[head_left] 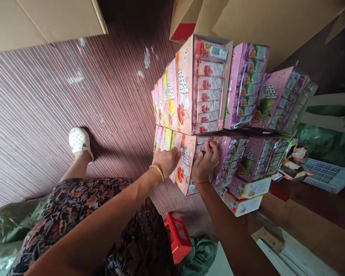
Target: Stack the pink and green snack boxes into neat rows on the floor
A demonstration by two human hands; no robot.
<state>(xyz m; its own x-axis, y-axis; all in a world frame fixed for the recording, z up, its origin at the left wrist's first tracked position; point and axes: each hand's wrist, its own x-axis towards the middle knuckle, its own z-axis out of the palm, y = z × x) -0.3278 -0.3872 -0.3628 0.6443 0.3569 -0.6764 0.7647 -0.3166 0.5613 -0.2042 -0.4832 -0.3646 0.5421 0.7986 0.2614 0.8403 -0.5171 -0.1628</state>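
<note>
Head view is tilted; floor runs up the left side.

Counts: stacked display boxes in 2 layers. Upper layer: approx 4 narrow pink/yellow boxes seen edge-on, 1 pink strawberry box (202,86) with its open face showing 7 sachet rows, 2 purple boxes (245,86) beside it. Lower layer: approx 3–4 edge-on boxes, 1 lower pink box (186,168) under the hands, 2–3 purple ones to the right; exact no. unclear, part hidden. 2 small white/orange cartons (245,195) lie below the stack. 1 red plastic stool (176,237) near the person's lap. 1 white shoe (79,141) on the striped floor (60,96). Large brown cardboard cartons (40,19) at top of view.

Hands: left hand (168,161) w/ gold bangle at wrist, arm stretched fwd, fingers curled and pinching the top edge of the lower pink box. Right hand (205,161) just beside it, knuckles up, fingers bent down into the open face of the same box, closed on the sachets there; which sachet, can't tell. Both forearms reach out from a floral-print garment (83,214). The lower pink box sits in the bottom layer, directly under the pink strawberry box, touching it.
</note>
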